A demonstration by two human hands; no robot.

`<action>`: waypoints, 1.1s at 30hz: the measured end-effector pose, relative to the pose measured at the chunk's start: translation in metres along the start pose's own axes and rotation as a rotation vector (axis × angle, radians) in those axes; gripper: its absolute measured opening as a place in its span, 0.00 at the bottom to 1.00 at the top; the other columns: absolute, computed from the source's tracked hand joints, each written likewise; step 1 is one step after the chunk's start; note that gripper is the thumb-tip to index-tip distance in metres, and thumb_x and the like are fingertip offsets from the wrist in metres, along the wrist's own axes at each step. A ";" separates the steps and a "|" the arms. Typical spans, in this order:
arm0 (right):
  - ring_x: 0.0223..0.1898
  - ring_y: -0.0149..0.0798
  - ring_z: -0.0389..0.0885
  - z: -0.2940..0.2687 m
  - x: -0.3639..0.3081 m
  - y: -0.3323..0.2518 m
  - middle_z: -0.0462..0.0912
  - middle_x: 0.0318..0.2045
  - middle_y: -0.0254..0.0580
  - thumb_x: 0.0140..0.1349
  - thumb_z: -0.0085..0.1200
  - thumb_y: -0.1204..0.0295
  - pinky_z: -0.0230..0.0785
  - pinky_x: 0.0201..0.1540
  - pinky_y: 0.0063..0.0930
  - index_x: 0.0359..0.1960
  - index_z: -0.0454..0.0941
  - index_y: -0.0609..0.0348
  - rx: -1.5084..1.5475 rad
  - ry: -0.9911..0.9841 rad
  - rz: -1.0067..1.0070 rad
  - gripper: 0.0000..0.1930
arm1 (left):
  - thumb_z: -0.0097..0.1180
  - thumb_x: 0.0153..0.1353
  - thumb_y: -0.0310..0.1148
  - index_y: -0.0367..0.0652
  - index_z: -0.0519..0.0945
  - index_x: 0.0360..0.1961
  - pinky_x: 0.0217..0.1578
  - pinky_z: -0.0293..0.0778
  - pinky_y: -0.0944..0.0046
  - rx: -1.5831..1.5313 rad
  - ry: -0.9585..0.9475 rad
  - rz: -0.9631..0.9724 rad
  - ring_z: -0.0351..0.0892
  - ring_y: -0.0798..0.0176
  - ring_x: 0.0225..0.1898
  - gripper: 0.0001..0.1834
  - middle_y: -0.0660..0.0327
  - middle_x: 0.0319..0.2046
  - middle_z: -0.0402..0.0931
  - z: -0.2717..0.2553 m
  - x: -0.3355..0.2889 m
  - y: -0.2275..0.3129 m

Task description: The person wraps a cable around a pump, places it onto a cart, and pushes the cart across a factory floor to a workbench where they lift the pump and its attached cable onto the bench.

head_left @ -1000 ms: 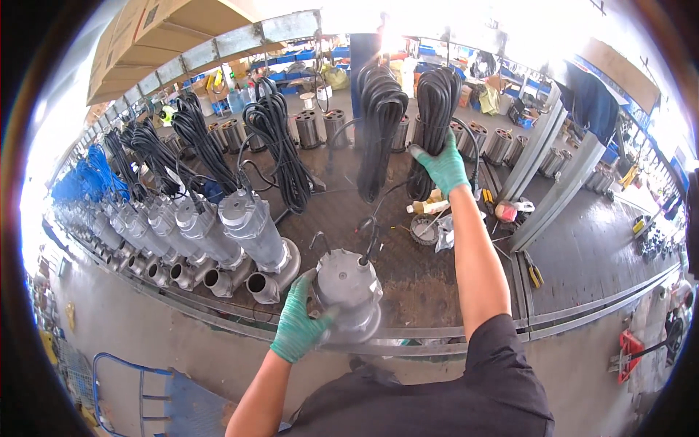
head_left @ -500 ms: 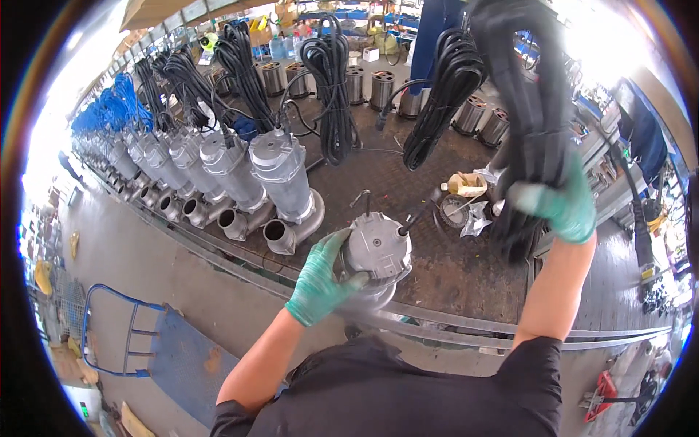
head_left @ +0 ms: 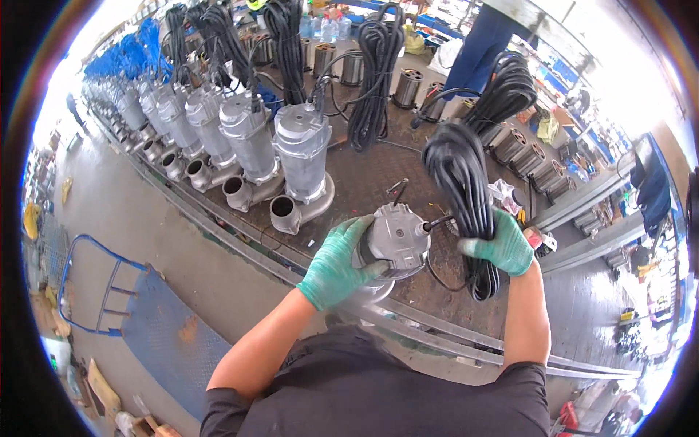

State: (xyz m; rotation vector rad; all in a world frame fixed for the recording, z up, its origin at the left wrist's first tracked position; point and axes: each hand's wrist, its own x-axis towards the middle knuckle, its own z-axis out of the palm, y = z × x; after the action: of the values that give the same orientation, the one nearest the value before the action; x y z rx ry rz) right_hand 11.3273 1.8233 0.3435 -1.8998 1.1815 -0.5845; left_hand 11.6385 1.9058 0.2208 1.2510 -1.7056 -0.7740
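Observation:
Both my hands wear green gloves. My left hand (head_left: 338, 266) is wrapped round the near left side of a grey metal submersible pump (head_left: 399, 237), which stands upright at the front edge of the bench. A small hooked lead sticks up from the pump's top. My right hand (head_left: 506, 247) grips a long coil of black cable (head_left: 462, 182), held upright just right of the pump. A strand of cable runs from a gland on the pump's top toward the coil. The pump's lower part is mostly hidden by my left hand and the pump's own body.
Several finished-looking pumps (head_left: 302, 146) stand in a row at left, outlets facing the aisle. More black cable coils (head_left: 375, 80) and metal stator cylinders (head_left: 408, 89) sit behind on the brown bench (head_left: 360, 175). A blue platform trolley (head_left: 171, 335) is on the floor at left.
My right hand has brought the cable coil down and left, closer to the pump. My left hand remains on the pump. The whole view has shifted slightly.

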 end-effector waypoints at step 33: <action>0.68 0.63 0.75 0.071 -0.016 -0.015 0.70 0.71 0.62 0.70 0.49 0.59 0.75 0.70 0.52 0.77 0.55 0.71 1.146 -0.121 -0.167 0.39 | 0.43 0.73 0.40 0.40 0.69 0.69 0.66 0.62 0.44 0.010 -0.141 -1.055 0.76 0.50 0.64 0.27 0.52 0.65 0.74 0.034 -0.112 -0.191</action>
State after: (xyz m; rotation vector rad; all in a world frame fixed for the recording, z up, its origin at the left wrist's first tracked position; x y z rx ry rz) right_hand 11.3789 1.8691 0.3160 -1.0045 0.3998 -0.9500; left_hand 11.7024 1.9544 0.0110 2.1556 -1.0455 -1.4636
